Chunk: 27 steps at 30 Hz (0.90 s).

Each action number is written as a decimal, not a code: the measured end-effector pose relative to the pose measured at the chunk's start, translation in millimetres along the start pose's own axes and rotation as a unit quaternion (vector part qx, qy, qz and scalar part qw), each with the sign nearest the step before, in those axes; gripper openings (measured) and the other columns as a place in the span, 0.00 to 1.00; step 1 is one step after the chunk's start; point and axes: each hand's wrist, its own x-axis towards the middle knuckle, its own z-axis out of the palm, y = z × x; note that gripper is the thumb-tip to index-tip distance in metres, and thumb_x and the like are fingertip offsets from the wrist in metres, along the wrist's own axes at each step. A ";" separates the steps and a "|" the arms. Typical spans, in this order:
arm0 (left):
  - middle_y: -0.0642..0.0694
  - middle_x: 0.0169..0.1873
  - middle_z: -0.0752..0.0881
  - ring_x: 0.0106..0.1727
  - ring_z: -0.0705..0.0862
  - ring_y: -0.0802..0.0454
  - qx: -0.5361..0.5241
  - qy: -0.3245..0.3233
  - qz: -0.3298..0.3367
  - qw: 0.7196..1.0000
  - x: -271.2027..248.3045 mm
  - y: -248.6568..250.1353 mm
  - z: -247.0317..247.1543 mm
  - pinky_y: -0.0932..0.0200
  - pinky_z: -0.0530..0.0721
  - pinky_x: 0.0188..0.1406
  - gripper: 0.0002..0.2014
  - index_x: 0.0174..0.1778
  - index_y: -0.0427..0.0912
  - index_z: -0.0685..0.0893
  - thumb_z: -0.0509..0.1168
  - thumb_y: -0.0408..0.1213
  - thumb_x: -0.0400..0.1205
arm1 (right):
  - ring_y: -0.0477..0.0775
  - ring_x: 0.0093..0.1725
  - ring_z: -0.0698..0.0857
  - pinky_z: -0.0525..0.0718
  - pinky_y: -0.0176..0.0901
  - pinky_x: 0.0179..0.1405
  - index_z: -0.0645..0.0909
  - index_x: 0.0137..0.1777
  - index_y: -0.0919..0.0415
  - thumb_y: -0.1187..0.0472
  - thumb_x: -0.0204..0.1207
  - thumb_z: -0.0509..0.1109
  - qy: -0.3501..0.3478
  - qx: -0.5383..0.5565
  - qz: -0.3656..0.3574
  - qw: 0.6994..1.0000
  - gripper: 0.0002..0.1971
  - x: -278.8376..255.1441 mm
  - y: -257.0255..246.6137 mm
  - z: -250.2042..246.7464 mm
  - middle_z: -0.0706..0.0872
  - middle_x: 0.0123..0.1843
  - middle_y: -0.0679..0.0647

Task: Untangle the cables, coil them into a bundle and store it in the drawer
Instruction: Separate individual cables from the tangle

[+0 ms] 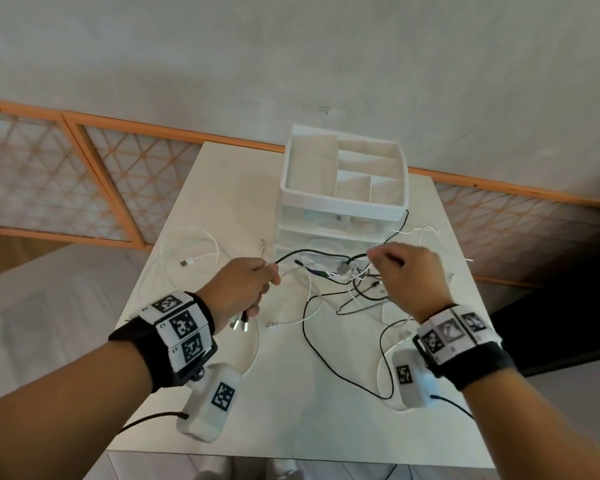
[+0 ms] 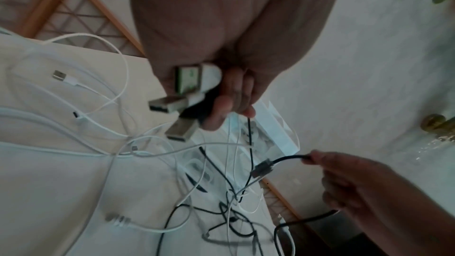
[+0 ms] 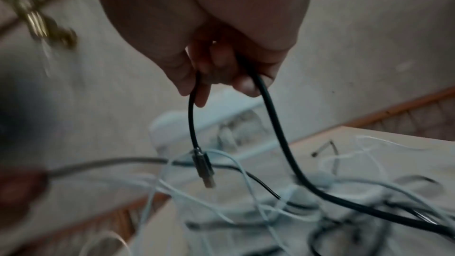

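Head view: white table [image 1: 222, 209] carries a loose tangle of black and white cables [image 1: 347, 282], centred just in front of the white drawer unit [image 1: 343, 202], which stands at 12 o'clock on the tabletop; the open divided tray sits on top of it, drawers below. Left hand [image 1: 243, 285], at 9 o'clock of the tangle, is closed around a bunch of cable ends; left wrist view shows three USB plugs [image 2: 177, 102] sticking out below the curled fingers [image 2: 221, 112], with a black strand and thin white strands leaving the fist toward the pile. Right hand [image 1: 406, 275], at 3 o'clock of the tangle, pinches a black cable [image 3: 278, 139] between thumb and fingertips, lifted clear of the table; its short end hangs down and finishes in a dark plug [image 3: 203, 166], dangling above the pile. A separate white cable with USB plug [image 1: 187, 263] lies in loops at 10 o'clock, apart from the hands. More black loops trail toward 6 o'clock between the wrists.
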 end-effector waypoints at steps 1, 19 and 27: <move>0.48 0.25 0.70 0.22 0.66 0.54 -0.018 0.008 0.011 1.000 0.8 3.4 -0.1 0.58 0.70 0.23 0.15 0.38 0.37 0.81 0.59 0.40 0.88 | 0.49 0.34 0.86 0.80 0.33 0.37 0.92 0.41 0.56 0.57 0.78 0.74 -0.004 0.031 -0.007 0.999 0.08 1.5 -14.0 -8.8 0.91 0.33 0.49; 0.49 0.22 0.73 0.21 0.70 0.56 0.049 -0.026 0.175 0.983 -15.3 51.8 0.1 0.67 0.70 0.21 0.21 0.32 0.45 0.75 0.58 0.54 0.86 | 0.47 0.27 0.75 0.76 0.39 0.32 0.85 0.37 0.63 0.53 0.77 0.76 -0.119 0.088 -0.015 0.989 0.14 3.7 -31.7 -3.0 0.80 0.27 0.60; 0.50 0.20 0.75 0.25 0.75 0.51 0.121 0.061 0.193 0.972 -12.2 64.8 -35.9 0.58 0.70 0.25 0.19 0.37 0.43 0.87 0.62 0.53 0.85 | 0.57 0.39 0.84 0.79 0.42 0.37 0.89 0.49 0.57 0.41 0.85 0.61 -0.133 -0.218 0.198 0.946 0.22 29.7 49.3 -28.5 0.89 0.46 0.59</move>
